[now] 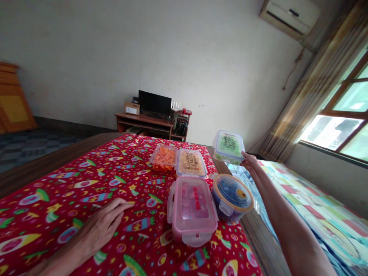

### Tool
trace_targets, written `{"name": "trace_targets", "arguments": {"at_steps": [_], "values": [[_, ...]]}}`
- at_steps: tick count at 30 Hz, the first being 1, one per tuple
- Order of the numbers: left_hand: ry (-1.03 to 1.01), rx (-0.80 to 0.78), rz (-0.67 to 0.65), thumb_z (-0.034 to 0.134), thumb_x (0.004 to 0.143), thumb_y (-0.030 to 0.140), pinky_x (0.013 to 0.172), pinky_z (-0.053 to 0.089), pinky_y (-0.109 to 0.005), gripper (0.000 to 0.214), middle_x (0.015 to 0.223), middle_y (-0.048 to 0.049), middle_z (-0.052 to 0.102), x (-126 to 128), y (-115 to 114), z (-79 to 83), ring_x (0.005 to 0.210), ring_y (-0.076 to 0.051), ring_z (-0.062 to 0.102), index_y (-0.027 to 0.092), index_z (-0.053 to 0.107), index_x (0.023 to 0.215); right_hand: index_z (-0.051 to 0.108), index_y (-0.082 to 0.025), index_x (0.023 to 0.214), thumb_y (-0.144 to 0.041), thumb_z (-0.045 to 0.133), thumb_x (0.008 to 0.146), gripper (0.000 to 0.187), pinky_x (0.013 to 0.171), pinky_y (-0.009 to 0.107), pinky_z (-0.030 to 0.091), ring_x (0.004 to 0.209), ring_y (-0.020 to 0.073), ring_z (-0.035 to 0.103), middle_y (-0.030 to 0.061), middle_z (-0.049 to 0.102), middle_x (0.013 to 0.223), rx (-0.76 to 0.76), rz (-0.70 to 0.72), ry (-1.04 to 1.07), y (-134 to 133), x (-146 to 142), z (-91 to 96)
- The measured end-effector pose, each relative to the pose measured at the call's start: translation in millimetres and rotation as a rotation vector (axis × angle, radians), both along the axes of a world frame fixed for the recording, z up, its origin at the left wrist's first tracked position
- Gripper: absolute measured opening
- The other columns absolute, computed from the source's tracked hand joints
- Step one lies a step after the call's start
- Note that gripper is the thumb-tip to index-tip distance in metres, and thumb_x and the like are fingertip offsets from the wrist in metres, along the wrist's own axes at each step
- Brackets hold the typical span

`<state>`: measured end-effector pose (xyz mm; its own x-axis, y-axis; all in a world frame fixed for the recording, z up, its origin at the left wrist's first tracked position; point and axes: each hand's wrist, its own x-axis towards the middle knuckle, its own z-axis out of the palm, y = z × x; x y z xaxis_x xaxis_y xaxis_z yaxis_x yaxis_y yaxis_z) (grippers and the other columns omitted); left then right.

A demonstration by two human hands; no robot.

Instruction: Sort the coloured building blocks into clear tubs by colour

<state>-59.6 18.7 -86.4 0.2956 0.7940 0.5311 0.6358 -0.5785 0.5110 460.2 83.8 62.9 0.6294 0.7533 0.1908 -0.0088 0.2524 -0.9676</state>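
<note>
Landmark: the pink-lidded box (198, 211), lid on, standing on the red patterned cloth (155, 184).

Right hand (250, 161): well beyond the landmark and off to its right, arm stretched out. Fingers were closed on the near right corner of a clear box with green contents (229, 143); how they lay underneath was too small to tell. That box hung raised, slightly tilted, its lid on, apart from the other containers.

Left hand (107, 220): left of the landmark, well apart from it, back upward on the cloth. Fingers loosely extended, nothing seen in its grasp; palm hidden.

Other containers: a round tub with blue contents (232, 195) stood just right of the landmark, whether touching could not be told. A box with yellowish contents (191, 163) lay just beyond it; a box of orange pieces (165, 157) beyond and to its left.

Judgement: the step in hand looked like moving the green box one-handed. The next move seemed to call for a firm corner grip, the box kept level, and clearance from the tub at the landmark's right.
</note>
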Motion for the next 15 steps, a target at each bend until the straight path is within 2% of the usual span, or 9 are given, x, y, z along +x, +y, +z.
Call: {"name": "trace_targets", "arguments": {"at_steps": [2, 4, 8, 11, 13, 15], "values": [[0.011, -0.001, -0.021, 0.039, 0.089, 0.031, 0.075, 0.052, -0.024, 0.033, 0.092, -0.0022, 0.067, -0.8, 1.2, -1.9, 0.081, -0.019, 0.067, 0.035, 0.070, 0.099, 0.054, -0.017, 0.063, -0.034, 0.079, 0.068, 0.031, 0.041, 0.031, 0.050, 0.040, 0.0126, 0.046, -0.0053, 0.041, 0.040, -0.055, -0.045, 0.038, -0.6, -9.5, 10.6], [0.032, -0.004, -0.046, 0.038, 0.088, 0.030, 0.074, 0.052, -0.023, 0.033, 0.091, -0.0044, 0.067, -2.7, 2.8, -1.5, 0.080, -0.018, 0.067, 0.030, 0.070, 0.098, 0.055, -0.016, 0.064, -0.031, 0.077, 0.070, 0.028, 0.044, 0.032, 0.052, 0.043, 0.0134, 0.049, -0.0031, 0.046, 0.043, -0.085, -0.013, 0.070, -6.3, -22.4, 18.8], [0.018, -0.093, -0.078, 0.040, 0.087, 0.036, 0.076, 0.052, -0.025, 0.035, 0.092, -0.0074, 0.068, -1.4, 2.2, 12.1, 0.084, -0.019, 0.067, 0.022, 0.071, 0.095, 0.062, -0.012, 0.067, -0.026, 0.071, 0.075, 0.018, 0.052, 0.032, 0.054, 0.053, 0.0174, 0.059, 0.0040, 0.058, 0.053, -0.049, 0.235, 0.100, -33.3, -60.8, 25.2], [-0.172, -0.315, -0.087, 0.045, 0.085, 0.049, 0.078, 0.054, -0.031, 0.042, 0.098, -0.0106, 0.069, 7.3, -4.1, 36.5, 0.090, -0.024, 0.067, 0.019, 0.070, 0.099, 0.065, -0.012, 0.069, -0.029, 0.071, 0.073, 0.018, 0.057, 0.033, 0.055, 0.062, 0.0211, 0.064, 0.0073, 0.063, 0.060, -0.031, 0.431, 0.116, -63.6, -103.9, 20.9], [-0.401, -0.473, -0.134, 0.047, 0.083, 0.059, 0.080, 0.055, -0.035, 0.053, 0.107, -0.0120, 0.068, 14.1, -12.2, 60.6, 0.098, -0.026, 0.065, 0.018, 0.067, 0.110, 0.066, -0.013, 0.071, -0.032, 0.074, 0.070, 0.020, 0.058, 0.031, 0.054, 0.064, 0.0207, 0.064, 0.0075, 0.065, 0.064, -0.007, 0.525, 0.108, -86.2, -139.5, 13.7], [-0.652, -0.524, -0.208, 0.048, 0.081, 0.065, 0.089, 0.052, -0.037, 0.062, 0.116, -0.0122, 0.066, 17.8, -23.3, 89.0, 0.110, -0.027, 0.061, 0.017, 0.063, 0.117, 0.066, -0.014, 0.072, -0.037, 0.075, 0.066, 0.025, 0.059, 0.030, 0.053, 0.068, 0.0206, 0.064, 0.0076, 0.067, 0.068, -0.013, 0.605, 0.111, -108.7, -178.1, 3.6]]}}
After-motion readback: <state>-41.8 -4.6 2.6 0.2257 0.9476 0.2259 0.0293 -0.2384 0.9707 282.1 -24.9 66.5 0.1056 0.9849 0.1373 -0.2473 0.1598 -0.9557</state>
